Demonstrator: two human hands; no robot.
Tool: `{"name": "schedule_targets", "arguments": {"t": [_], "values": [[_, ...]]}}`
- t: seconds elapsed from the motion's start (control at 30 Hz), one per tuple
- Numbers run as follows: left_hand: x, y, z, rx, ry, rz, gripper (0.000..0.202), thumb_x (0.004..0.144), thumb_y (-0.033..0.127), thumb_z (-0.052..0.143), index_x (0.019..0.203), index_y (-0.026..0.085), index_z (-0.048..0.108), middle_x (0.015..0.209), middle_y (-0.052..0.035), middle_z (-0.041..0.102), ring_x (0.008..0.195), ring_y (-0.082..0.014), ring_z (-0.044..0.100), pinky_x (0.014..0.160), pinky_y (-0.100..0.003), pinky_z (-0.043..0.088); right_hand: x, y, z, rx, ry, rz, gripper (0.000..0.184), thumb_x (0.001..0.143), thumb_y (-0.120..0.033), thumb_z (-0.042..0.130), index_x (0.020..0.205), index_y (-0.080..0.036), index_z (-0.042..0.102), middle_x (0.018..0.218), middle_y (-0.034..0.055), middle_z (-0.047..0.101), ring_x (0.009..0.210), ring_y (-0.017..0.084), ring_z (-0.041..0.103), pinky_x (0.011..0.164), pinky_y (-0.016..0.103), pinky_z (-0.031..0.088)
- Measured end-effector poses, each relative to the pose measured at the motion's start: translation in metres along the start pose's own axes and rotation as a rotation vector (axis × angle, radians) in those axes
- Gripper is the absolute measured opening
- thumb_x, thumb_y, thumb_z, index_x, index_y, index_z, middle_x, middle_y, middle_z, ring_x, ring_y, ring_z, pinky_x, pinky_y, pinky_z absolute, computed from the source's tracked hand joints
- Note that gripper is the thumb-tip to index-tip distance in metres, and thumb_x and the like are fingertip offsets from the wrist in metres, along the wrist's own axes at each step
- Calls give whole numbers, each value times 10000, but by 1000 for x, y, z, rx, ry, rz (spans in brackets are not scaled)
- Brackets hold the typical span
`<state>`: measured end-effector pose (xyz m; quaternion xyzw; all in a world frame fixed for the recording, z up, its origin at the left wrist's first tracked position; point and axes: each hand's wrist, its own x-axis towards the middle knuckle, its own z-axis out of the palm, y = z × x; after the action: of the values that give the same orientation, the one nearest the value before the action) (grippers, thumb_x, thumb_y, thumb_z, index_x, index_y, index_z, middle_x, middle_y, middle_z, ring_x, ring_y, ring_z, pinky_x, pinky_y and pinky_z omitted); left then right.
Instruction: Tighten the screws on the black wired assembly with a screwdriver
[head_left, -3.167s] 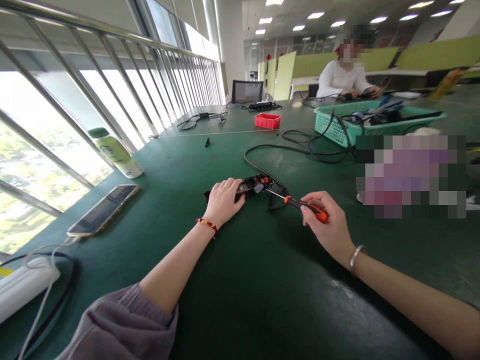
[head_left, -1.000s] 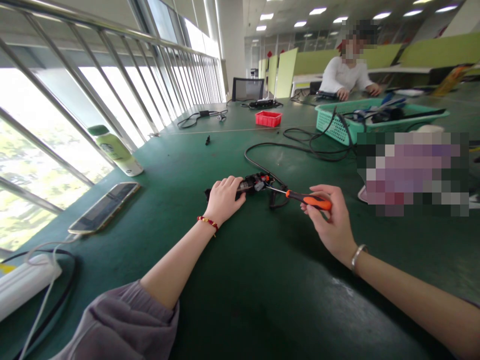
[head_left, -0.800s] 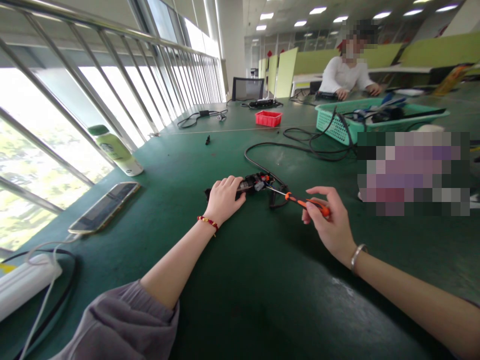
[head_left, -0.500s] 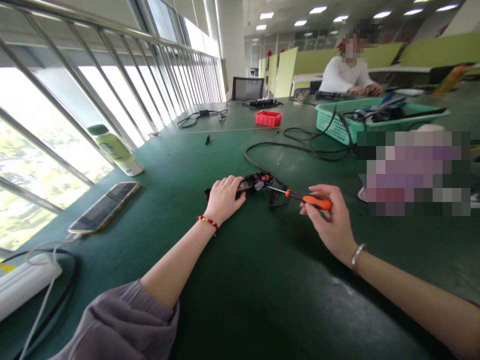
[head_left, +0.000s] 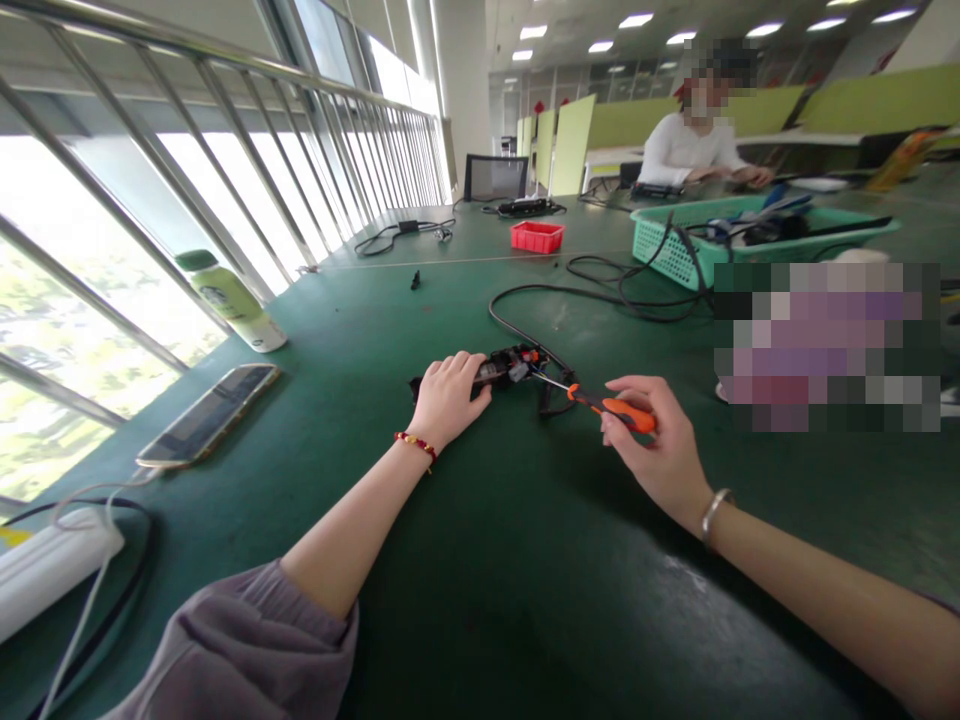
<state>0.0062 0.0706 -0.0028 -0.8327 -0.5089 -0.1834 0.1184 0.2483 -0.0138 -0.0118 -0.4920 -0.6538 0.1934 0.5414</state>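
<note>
My left hand point(head_left: 447, 398) lies over a small black electrical part point(head_left: 507, 367) on the green table point(head_left: 465, 600), fingers curled on it and pressing it down. A black cable point(head_left: 525, 300) runs from the part toward the back. My right hand point(head_left: 654, 450) pinches the orange handle of a screwdriver point(head_left: 611, 408). The screwdriver's thin metal tip reaches the right end of the part, where small red and blue bits show.
A phone point(head_left: 207, 416) and a green-capped bottle point(head_left: 231, 303) lie at the left by the window railing. A white power strip point(head_left: 45, 570) is at the lower left. Farther back are a red bin point(head_left: 536, 238) and a teal basket point(head_left: 675, 255). Another person point(head_left: 694, 145) sits at the far end.
My right hand has been turning the screwdriver, its handle rocking up and down while the tip stays at the part. My left hand has not moved.
</note>
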Motion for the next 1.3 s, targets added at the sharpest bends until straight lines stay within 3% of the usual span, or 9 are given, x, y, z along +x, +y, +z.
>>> {"name": "schedule_targets", "arguments": {"t": [0.13,0.37,0.57,0.67,0.87,1.13,1.3], "values": [[0,0,0,12,4,1,335,848,282,484,1159,163,518,1063,-86,604,954,-245,572,839,-373,419,-1,-2,0,29,-96,91,184,856,-321,539,1008,-224,501,582,-55,508,488,122,513,497,271,456],[0,1,-1,14,-1,-6,325,850,285,483,1153,175,516,1062,-81,608,954,-243,575,840,-371,422,1,5,1,21,99,-19,265,785,-239,609,1012,-228,473,957,28,537,775,153,625,756,356,519],[0,1,-1,9,3,-6,319,853,280,479,1151,173,519,1058,-83,609,945,-247,577,833,-378,422,0,-3,2,45,-32,91,245,801,-326,611,992,-214,505,649,-27,579,552,137,589,537,279,505],[0,1,-1,15,0,-5,328,852,279,480,1154,160,521,1054,-84,607,946,-249,574,834,-379,422,0,-5,2,38,-43,109,243,810,-344,598,996,-212,513,624,-29,576,539,140,581,525,279,501],[0,1,-1,19,-5,-3,322,855,284,477,1149,161,522,1045,-82,606,948,-247,570,841,-378,421,1,5,1,0,87,-22,275,771,-219,613,1020,-228,495,960,31,567,788,168,637,785,374,515],[0,0,1,21,11,4,331,855,284,482,1155,152,525,1042,-82,608,943,-245,575,838,-374,423,1,-3,1,-120,96,-44,138,775,-284,637,805,-216,520,742,-5,569,631,134,577,587,271,480],[0,0,1,27,14,8,332,850,283,492,1152,149,526,1030,-74,609,941,-240,573,839,-370,426,2,-2,1,-183,137,-126,169,748,-197,622,901,-209,550,809,6,608,687,137,602,640,268,493]]}}
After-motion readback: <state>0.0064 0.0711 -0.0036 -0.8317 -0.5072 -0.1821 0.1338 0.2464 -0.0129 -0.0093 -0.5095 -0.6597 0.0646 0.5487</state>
